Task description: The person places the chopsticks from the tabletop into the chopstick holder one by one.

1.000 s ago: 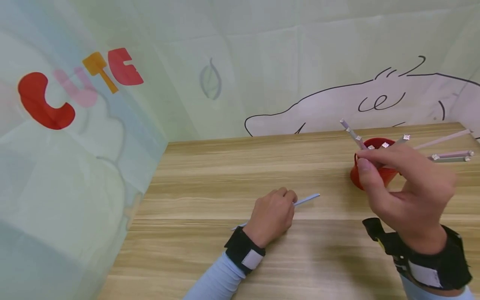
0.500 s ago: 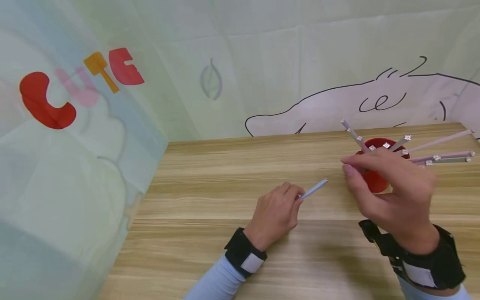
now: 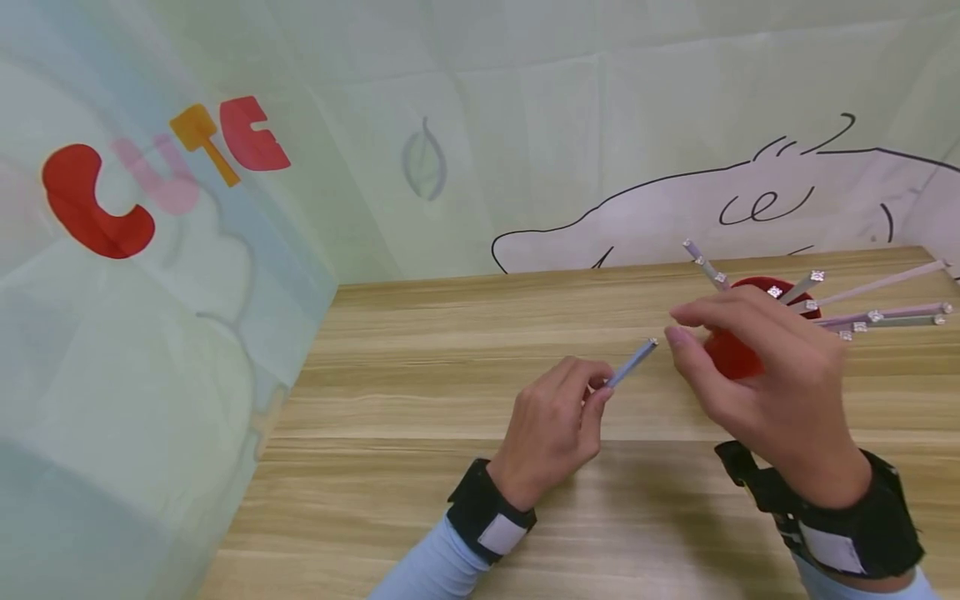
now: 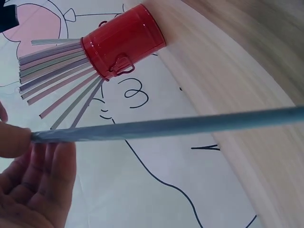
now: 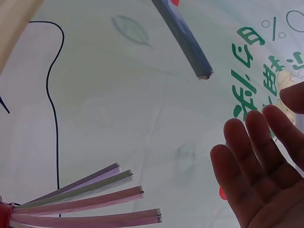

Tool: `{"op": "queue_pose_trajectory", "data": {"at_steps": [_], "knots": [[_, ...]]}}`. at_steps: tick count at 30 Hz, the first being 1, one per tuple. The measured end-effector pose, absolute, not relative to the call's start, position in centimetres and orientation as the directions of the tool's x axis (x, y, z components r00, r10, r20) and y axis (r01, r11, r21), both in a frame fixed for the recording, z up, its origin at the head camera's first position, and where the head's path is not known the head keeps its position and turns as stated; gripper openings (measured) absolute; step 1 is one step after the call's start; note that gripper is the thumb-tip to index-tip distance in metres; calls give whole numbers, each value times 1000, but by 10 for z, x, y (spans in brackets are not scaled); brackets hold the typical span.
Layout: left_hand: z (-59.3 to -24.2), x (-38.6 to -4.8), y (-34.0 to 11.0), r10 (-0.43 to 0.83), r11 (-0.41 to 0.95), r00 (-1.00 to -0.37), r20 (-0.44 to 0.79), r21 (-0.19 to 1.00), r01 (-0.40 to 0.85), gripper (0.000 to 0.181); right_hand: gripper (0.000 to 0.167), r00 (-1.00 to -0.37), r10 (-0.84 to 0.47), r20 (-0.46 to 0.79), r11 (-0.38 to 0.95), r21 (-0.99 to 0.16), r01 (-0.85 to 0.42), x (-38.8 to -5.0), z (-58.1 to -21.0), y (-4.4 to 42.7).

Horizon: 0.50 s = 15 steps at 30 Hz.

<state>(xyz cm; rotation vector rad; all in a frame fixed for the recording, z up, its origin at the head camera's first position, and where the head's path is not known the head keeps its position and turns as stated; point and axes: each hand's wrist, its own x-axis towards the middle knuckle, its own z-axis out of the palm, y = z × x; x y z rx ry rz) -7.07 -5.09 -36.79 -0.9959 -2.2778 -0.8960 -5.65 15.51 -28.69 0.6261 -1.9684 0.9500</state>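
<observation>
A slim blue straw-like stick (image 3: pixel 633 361) slants up from my left hand (image 3: pixel 551 425), pinched between thumb and fingers. Seen from the left wrist, the same stick (image 4: pixel 190 126) runs across the view, one end at the thumb. My right hand (image 3: pixel 772 375) is in front of a small red bucket (image 3: pixel 729 354), its thumb and index finger apart and nothing between them. The right wrist view shows these fingers (image 5: pixel 242 142) bent a little, apart from the stick's tip (image 5: pixel 202 71). Several pastel sticks (image 4: pixel 57 71) fan out of the bucket; the right hand hides part of it.
The wooden table (image 3: pixel 420 350) reaches back to a printed cloth (image 3: pixel 525 125) with a line drawing. At the left hangs another cloth with coloured letters (image 3: pixel 97 208). Stick ends jut out rightward (image 3: pixel 907 315) beyond the bucket.
The left hand has lifted the blue stick's far end off the table and tilted it upward. My right hand has moved left from the bucket, its thumb and index finger parting.
</observation>
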Motion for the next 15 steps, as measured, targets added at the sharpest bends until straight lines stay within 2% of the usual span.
{"op": "queue_pose_trajectory", "data": {"at_steps": [5, 9, 15], "knots": [[-365, -70, -50, 426, 476, -593, 683, 388, 789, 10, 55, -581, -152, 799, 595, -396, -700, -57, -288, 156], [-365, -70, -50, 423, 443, -552, 719, 367, 818, 12, 57, -622, -275, 733, 584, -387, -714, -58, -292, 156], [-363, -70, -49, 427, 421, -516, 743, 343, 840, 12, 35, -659, -420, 623, 523, -427, -737, -60, -296, 155]]}}
